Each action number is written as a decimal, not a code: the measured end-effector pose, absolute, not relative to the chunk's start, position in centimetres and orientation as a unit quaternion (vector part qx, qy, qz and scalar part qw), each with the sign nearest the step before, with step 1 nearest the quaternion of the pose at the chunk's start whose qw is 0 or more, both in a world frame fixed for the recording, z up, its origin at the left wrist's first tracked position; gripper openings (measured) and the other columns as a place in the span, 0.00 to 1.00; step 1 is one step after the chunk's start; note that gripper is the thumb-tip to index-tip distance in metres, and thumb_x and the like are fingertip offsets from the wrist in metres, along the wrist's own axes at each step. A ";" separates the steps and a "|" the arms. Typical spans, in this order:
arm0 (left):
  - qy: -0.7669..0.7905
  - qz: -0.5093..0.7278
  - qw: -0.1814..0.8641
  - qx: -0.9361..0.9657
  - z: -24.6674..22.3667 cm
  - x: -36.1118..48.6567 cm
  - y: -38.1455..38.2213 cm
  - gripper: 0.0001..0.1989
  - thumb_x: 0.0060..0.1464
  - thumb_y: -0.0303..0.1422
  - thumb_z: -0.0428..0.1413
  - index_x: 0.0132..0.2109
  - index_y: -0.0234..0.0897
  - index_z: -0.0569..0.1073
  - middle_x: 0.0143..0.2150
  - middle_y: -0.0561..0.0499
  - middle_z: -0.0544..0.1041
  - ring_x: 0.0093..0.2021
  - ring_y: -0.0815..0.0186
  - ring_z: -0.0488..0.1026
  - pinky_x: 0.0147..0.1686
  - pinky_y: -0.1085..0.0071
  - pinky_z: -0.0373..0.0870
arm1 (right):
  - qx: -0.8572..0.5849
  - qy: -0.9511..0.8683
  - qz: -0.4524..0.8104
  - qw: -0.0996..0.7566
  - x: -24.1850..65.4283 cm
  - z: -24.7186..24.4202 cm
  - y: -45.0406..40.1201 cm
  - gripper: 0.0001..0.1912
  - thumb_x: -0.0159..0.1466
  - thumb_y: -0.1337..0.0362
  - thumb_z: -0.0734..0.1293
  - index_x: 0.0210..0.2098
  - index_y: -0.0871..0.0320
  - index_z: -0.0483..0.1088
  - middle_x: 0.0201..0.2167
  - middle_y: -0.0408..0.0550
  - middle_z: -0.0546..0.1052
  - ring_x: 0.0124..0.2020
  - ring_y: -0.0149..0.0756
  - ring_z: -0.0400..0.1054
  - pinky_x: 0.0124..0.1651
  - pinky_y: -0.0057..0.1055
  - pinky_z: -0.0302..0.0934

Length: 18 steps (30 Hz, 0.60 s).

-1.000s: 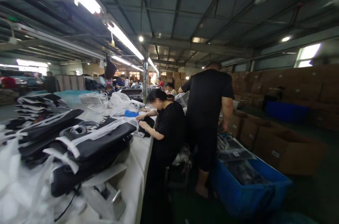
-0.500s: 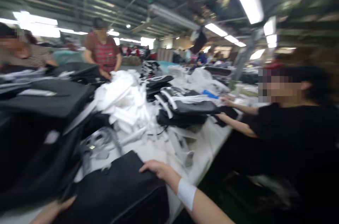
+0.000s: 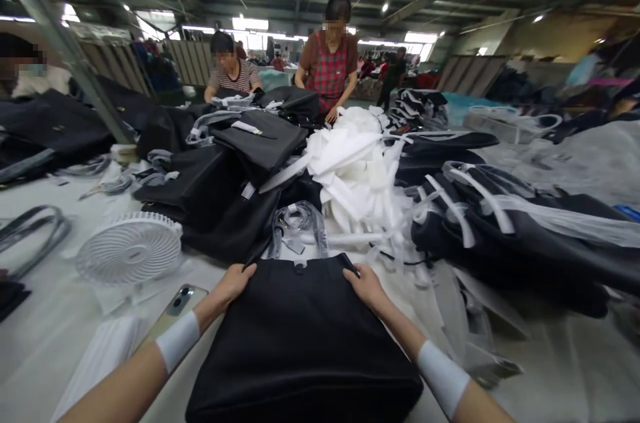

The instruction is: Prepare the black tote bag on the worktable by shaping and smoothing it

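Note:
A black bag point(image 3: 300, 336) lies on the white table directly in front of me, its wide base towards me. My left hand point(image 3: 239, 283) grips its far left corner, thumb on top. At the far right corner, my right hand point(image 3: 364, 284) pinches the edge in the same way. A small tab shows at the middle of the bag's far edge. Just beyond it lie handles wrapped in clear plastic point(image 3: 300, 223). Both of my wrists wear pale bands.
Left of the bag are a white fan point(image 3: 131, 249), a phone point(image 3: 181, 303) and white strips point(image 3: 100, 359). Black bags point(image 3: 220, 189) and white padding point(image 3: 355, 163) are heaped beyond. More black bags point(image 3: 520, 229) lie right. People stand across the table; a metal pole point(image 3: 75, 49) rises at left.
The view has swung left, so the person at the right is out of sight. The bag now sits centred and squared to me, with my left hand at its far left corner.

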<state>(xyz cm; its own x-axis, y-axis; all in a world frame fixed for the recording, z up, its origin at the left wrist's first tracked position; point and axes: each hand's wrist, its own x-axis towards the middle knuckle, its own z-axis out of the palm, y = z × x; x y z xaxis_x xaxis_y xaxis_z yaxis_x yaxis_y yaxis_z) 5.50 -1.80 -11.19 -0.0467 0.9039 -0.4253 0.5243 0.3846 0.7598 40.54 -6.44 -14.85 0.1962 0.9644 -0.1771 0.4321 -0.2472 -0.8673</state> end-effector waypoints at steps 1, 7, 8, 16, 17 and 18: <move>0.695 0.208 0.448 0.522 -11.4 5.3 -1.9 0.19 0.56 0.44 0.52 0.30 0.32 0.73 0.24 0.50 0.73 0.27 0.62 0.71 0.25 0.71 0.62 | -0.689 -0.512 0.373 0.352 40.6 -15.2 -6.2 0.11 0.62 0.59 0.65 0.36 0.61 0.73 0.34 0.50 0.78 0.37 0.41 0.71 0.40 0.34 0.63; 0.724 0.198 0.331 0.572 -13.4 6.1 -2.2 0.16 0.59 0.38 0.50 0.29 0.32 0.72 0.32 0.42 0.77 0.36 0.58 0.73 0.35 0.69 0.62 | -0.697 -0.522 0.352 0.344 40.3 -17.2 -6.1 0.16 0.59 0.52 0.61 0.29 0.58 0.70 0.28 0.51 0.76 0.34 0.46 0.70 0.39 0.36 0.60; 0.724 0.199 0.315 0.581 -13.6 6.4 -2.3 0.15 0.59 0.38 0.50 0.30 0.32 0.72 0.34 0.41 0.77 0.38 0.57 0.74 0.37 0.68 0.62 | -0.697 -0.521 0.353 0.343 40.2 -17.5 -6.1 0.17 0.59 0.51 0.61 0.28 0.58 0.70 0.28 0.50 0.76 0.33 0.45 0.70 0.39 0.37 0.60; 0.735 0.185 0.304 0.577 -12.8 5.6 -2.5 0.14 0.59 0.39 0.51 0.43 0.31 0.72 0.43 0.37 0.78 0.47 0.54 0.73 0.46 0.66 0.65 | -0.677 -0.481 0.449 0.330 40.6 -14.3 -7.5 0.23 0.60 0.50 0.61 0.42 0.63 0.71 0.37 0.57 0.79 0.41 0.48 0.73 0.44 0.39 0.65; 0.736 0.185 0.314 0.570 -12.4 5.2 -2.6 0.16 0.59 0.39 0.50 0.45 0.30 0.71 0.45 0.36 0.77 0.48 0.54 0.74 0.46 0.66 0.65 | -0.670 -0.469 0.474 0.325 41.0 -13.3 -8.6 0.27 0.59 0.49 0.62 0.49 0.64 0.69 0.40 0.59 0.79 0.41 0.48 0.74 0.43 0.39 0.67; 0.734 0.189 0.324 0.566 -12.0 4.8 -2.7 0.17 0.59 0.38 0.49 0.48 0.30 0.69 0.47 0.36 0.76 0.48 0.55 0.74 0.46 0.66 0.66 | -0.664 -0.452 0.504 0.319 41.5 -12.4 -9.9 0.32 0.59 0.48 0.63 0.55 0.65 0.65 0.43 0.61 0.78 0.41 0.48 0.74 0.43 0.40 0.68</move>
